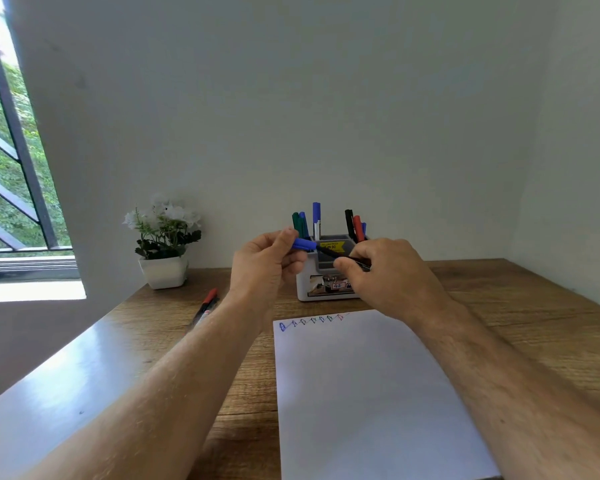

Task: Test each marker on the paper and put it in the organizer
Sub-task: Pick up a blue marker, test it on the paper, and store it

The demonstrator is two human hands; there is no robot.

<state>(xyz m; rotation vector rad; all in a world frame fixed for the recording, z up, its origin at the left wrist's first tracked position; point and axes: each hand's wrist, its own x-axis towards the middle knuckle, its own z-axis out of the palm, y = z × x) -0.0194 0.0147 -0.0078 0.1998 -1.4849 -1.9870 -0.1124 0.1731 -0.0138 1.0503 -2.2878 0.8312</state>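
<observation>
My left hand [271, 261] pinches a blue marker cap [303, 244] in the air in front of the organizer. My right hand [385, 271] grips the dark marker body [336, 254], its tip pointing toward the cap with a small gap between them. The white organizer [307, 285] stands at the back of the desk and holds several markers [316, 216] upright in green, blue, black and red. A white sheet of paper [361, 393] lies in front of it, with a row of small test marks [312, 321] along its top edge. A red-capped marker [207, 304] lies on the desk to the left.
A white pot of white flowers [165, 244] stands at the back left of the wooden desk [534, 306]. A window [11, 168] is on the far left; walls close the back and right.
</observation>
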